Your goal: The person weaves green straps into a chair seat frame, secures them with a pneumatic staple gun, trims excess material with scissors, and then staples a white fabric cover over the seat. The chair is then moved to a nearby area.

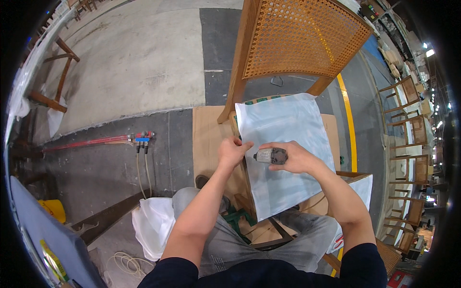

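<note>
A wooden chair with a woven cane back [297,41] stands before me, its seat covered by a thin white fabric sheet [288,120]. My left hand [232,152] is at the left edge of the seat, fingers curled closed and pinching the fabric's border. My right hand [300,158] is wrapped round a grey-and-black staple gun [272,155], held over the left part of the sheet. The staple gun's nose points toward my left hand. Along the seat's far edge, green webbing [261,100] shows from under the fabric. The undersides of both hands are hidden.
Cardboard [206,139] lies under the chair. To the left, a red pipe [91,144] with blue valves feeds thin hoses [139,170]. White cloth [154,223] hangs by my left leg. Several wooden chairs [410,132] line the right side beyond a yellow floor line [349,122].
</note>
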Demonstrator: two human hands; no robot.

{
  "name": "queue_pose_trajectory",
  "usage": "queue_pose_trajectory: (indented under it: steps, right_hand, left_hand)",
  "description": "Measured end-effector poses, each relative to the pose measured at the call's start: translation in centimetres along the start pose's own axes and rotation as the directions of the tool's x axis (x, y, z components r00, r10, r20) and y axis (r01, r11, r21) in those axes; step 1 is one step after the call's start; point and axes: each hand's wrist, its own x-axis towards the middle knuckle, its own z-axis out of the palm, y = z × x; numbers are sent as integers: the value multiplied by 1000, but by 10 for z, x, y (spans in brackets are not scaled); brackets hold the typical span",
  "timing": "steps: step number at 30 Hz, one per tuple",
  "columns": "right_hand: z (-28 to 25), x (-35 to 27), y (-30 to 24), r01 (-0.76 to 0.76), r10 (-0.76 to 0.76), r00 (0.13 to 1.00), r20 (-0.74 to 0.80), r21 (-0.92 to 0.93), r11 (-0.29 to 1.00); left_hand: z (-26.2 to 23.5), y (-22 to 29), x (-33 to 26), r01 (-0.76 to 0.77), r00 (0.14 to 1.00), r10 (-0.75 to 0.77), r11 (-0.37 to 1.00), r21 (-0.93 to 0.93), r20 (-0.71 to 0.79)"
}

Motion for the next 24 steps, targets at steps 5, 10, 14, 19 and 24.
queue_pose_trajectory:
  steps: [5, 10, 14, 19, 24]
  right_hand:
    - [2, 14, -6, 42, -40, 998, 49, -25, 999]
    - [6, 25, -6, 31, -26, 995, 98, -56, 998]
    - [10, 28, -1, 81, -72, 992, 99, -90, 993]
    - [13, 31, -2, 99, -90, 990, 112, -80, 992]
    - [16, 32, 3, 154, -146, 985, 94, -84, 984]
  left_hand:
    - [0, -11, 7, -33, 998, 30, 997, -66, -50]
    - [3, -18, 12, -63, 998, 58, 988, -139, -37]
    - [5, -21, 13, -64, 997, 57, 984, -168, -45]
    - [4, -24, 13, -52, 998, 45, 982, -179, -42]
    - [5, -23, 12, -32, 999, 26, 980, -197, -32]
